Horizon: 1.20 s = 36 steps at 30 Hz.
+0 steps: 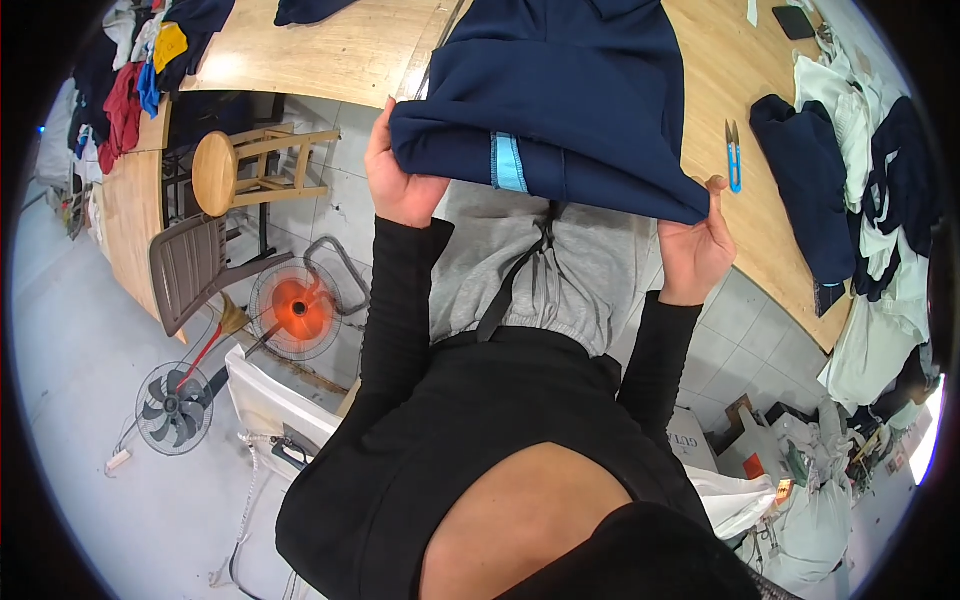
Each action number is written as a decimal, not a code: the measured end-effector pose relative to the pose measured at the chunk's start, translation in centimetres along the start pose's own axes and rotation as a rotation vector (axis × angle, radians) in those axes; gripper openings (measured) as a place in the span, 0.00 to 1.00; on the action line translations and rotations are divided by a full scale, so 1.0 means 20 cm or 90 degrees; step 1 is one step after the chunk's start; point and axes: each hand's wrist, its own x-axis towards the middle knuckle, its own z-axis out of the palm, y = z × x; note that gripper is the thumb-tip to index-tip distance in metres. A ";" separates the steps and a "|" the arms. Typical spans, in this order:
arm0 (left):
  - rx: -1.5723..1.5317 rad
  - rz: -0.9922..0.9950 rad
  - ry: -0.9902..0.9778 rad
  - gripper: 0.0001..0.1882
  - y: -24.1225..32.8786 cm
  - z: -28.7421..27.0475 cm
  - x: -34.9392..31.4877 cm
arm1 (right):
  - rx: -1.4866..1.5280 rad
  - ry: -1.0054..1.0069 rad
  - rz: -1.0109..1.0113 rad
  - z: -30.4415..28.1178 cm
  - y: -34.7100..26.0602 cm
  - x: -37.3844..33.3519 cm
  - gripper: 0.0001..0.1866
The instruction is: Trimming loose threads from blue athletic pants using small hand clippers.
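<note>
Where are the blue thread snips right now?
In the head view, the blue thread snips lie on the wooden table, right of the navy garment, just above the right hand.

Between the hands, the navy garment (570, 110) is soft matt fleece cloth; beyond them, the surface (330, 50) is smooth, pale wood.

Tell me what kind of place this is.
Probably a garment workshop. Both hands hold a navy garment at the edge of a long wooden worktable; blue thread snips lie on it, and clothes are heaped at its right end.
</note>
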 end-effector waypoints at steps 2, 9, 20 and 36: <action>0.011 0.000 0.003 0.24 -0.03 0.00 0.00 | -0.037 0.015 -0.008 -0.01 0.00 -0.01 0.15; 1.028 0.383 0.203 0.10 -0.20 -0.06 0.03 | -0.432 0.141 -0.035 0.03 0.08 -0.01 0.11; 1.521 0.267 -0.446 0.08 -0.44 0.27 0.18 | -0.547 0.080 -0.134 0.26 0.07 -0.04 0.11; 0.448 -0.002 -0.025 0.15 -0.45 0.45 -0.07 | -1.803 0.331 -0.584 -0.38 -0.28 0.24 0.23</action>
